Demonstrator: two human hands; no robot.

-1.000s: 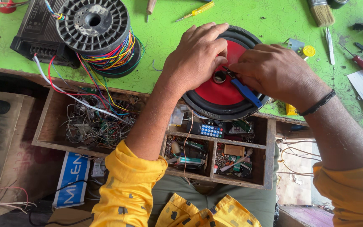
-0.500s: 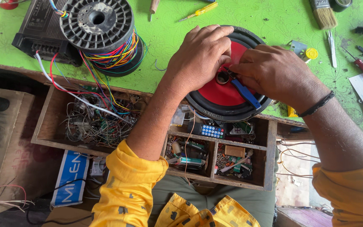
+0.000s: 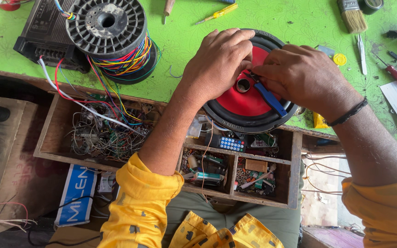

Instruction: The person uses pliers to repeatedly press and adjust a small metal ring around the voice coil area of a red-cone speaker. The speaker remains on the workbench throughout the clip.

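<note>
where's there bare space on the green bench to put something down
The green bench is bare between the wire spool and the left hand, below the yellow screwdriver. Another patch lies above the right hand, left of the brush. The right edge and the open drawer are crowded.

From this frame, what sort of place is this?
Probably an electronics repair bench. Both hands, left and right, work on a red speaker on a green table. A wire spool sits nearby, and an open drawer holds small parts.
</note>
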